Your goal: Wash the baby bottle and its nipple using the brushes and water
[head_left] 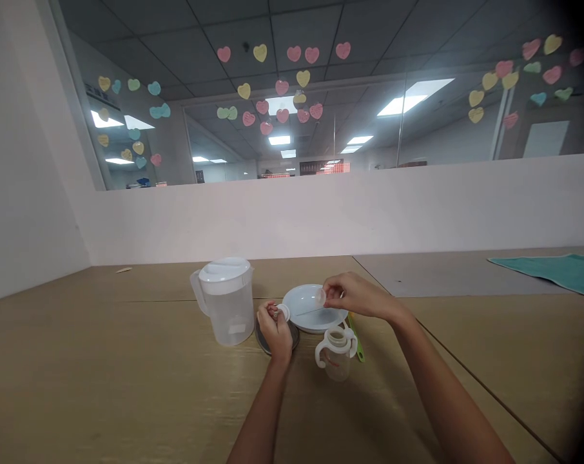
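Observation:
My left hand (275, 332) is closed around a small white ring-shaped part (283, 312), held over a dark round lid (292, 338) on the table. My right hand (350, 294) pinches a small clear cap-like piece (320, 296) above a white plate (312, 309). A thin rod lies across the plate between the two hands. In front of the plate stands a clear baby cup (336, 352) with two white handles. A clear plastic pitcher (225, 299) with a white lid stands left of my left hand.
A green stick-like item (356, 336) lies beside the baby cup. A teal cloth (557, 270) lies at the far right of the wooden table (103, 374). A white partition wall (321, 212) runs along the table's back edge, with glass bearing heart stickers above.

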Available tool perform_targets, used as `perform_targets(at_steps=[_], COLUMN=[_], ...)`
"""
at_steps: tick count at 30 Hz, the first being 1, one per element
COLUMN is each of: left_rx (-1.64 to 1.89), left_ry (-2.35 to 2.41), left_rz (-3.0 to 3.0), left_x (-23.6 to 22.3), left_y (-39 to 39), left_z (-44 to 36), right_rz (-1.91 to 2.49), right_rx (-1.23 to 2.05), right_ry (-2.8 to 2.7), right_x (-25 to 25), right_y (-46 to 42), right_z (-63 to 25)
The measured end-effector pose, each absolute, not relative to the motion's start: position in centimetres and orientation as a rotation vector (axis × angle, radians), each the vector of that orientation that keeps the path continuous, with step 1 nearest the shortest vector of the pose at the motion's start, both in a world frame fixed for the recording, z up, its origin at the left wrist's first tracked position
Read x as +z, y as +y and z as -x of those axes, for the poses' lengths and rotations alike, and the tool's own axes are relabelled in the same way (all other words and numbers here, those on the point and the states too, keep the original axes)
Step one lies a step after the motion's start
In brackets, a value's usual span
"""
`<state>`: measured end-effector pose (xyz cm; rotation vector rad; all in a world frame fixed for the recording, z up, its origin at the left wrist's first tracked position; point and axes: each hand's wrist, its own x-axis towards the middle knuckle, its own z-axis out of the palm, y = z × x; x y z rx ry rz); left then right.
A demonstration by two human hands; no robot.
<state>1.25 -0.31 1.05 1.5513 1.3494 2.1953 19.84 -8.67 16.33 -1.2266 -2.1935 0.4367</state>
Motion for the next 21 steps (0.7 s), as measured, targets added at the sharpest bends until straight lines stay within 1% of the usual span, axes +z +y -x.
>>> perform_targets(at_steps=[7,13,21], left_rx=[2.191,2.185,2.178], left_ry=[1.353,1.363,1.362], left_rz=[-1.571,-1.583,-1.582], left_x=[1.1,1.0,1.1], left_y=[-0.3,-0.3,-0.4], left_z=[-1.2,-1.2,-1.2], right_rz=[1.199,1.198,1.338], right_rx=[0.475,0.426,0.344], right_ry=[-2.158,-2.189,-2.34], right_x=[16.3,16.1,15.2], right_y=[-8.6,-8.3,-7.4], right_z=[-19.7,-19.7,-20.0])
